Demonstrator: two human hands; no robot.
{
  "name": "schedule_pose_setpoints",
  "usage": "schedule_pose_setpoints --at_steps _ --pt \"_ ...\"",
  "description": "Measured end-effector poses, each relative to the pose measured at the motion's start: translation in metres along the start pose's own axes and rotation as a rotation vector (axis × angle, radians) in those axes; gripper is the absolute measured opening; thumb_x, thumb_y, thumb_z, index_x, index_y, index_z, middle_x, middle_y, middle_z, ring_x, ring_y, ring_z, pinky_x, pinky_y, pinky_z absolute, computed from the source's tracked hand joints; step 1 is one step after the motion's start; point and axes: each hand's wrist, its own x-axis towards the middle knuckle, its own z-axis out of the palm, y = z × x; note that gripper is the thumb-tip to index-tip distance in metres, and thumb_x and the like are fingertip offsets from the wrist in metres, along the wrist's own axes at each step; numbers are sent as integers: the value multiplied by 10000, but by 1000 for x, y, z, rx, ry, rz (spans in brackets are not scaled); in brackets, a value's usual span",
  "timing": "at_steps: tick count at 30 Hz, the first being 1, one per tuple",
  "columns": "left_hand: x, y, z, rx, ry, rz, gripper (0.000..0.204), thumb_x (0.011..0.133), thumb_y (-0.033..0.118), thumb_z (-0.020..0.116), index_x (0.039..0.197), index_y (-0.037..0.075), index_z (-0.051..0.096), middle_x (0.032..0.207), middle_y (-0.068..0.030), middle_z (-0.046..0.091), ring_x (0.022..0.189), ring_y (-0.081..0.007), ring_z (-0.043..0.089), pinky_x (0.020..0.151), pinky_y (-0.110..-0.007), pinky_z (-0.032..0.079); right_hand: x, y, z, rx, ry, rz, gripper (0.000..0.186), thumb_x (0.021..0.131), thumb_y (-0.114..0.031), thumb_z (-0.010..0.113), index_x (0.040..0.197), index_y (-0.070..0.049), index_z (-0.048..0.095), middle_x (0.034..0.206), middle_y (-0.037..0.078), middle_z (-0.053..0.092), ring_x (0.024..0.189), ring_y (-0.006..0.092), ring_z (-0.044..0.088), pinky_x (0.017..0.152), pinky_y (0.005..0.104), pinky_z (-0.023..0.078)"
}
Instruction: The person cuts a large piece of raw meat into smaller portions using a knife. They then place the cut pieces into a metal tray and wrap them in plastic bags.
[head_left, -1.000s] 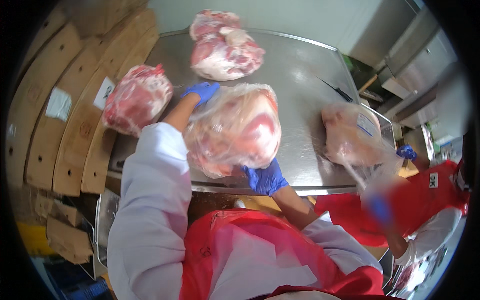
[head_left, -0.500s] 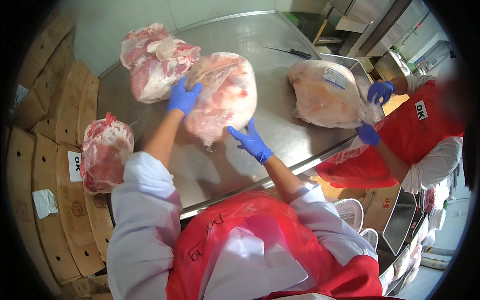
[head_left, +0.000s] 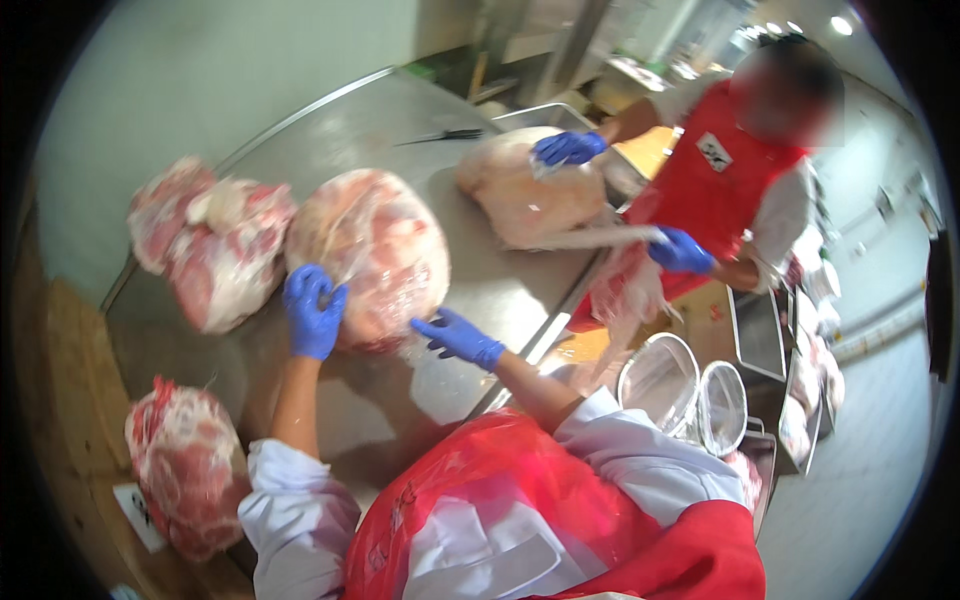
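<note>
Blue-gloved left hand [head_left: 315,312] curls at the big, round, pink-and-white meat [head_left: 400,240] on the shiny grey metal table [head_left: 360,130]; I cannot tell whether it pinches anything. The blue-gloved right hand [head_left: 460,338] spreads loose fingers by the meat's near edge; wide hands should steady it best.

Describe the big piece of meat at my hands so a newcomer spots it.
On the steel table, look between the lumpy meat by the wall and the smoother pale piece under a co-worker's hand. There lies the big rounded piece. Unlike its neighbours, it has both your left hand and your right hand at its near side.
</note>
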Motion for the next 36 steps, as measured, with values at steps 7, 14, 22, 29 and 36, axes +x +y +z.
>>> schedule_pose_setpoints --at_steps 7,14,22,29,36 --pt "0 -4 10 -19 -9 101 212 945 206 546 836 25 566 844 -196 570 830 -397 537 777 -463 434 -48 26 -25 -166 165 -67 919 840 -576 648 1411 83 358 1339 282 501 1208 321 545 1006 372 445" --pt "-12 36 28 -227 23 -146 320 1005 244 492 865 -36 557 729 -210 542 655 -322 514 658 -393 441 -115 59 -51 1 282 -12 872 844 -566 657 1396 56 398 1215 211 599 958 216 643 791 311 524" --pt "-5 78 17 -194 -237 -168 335 908 230 652 735 -46 570 654 -232 522 569 -319 413 580 -418 395 -159 92 -63 123 285 -5 848 854 -538 662 1383 72 403 1223 216 597 1013 223 631 830 318 515" --pt "-41 84 -5 -178 -221 -107 343 880 161 677 673 -39 492 611 -200 448 553 -264 373 552 -414 356 -149 92 -85 -72 207 -102 817 861 -522 662 1335 105 442 1242 265 583 1120 299 606 985 357 466" --pt "-59 129 -42 -247 -271 -275 238 876 129 670 742 -45 577 637 -213 551 547 -291 527 548 -433 382 -146 78 -120 -161 150 -131 756 862 -522 666 1328 45 484 1220 208 602 1105 265 595 963 347 473"
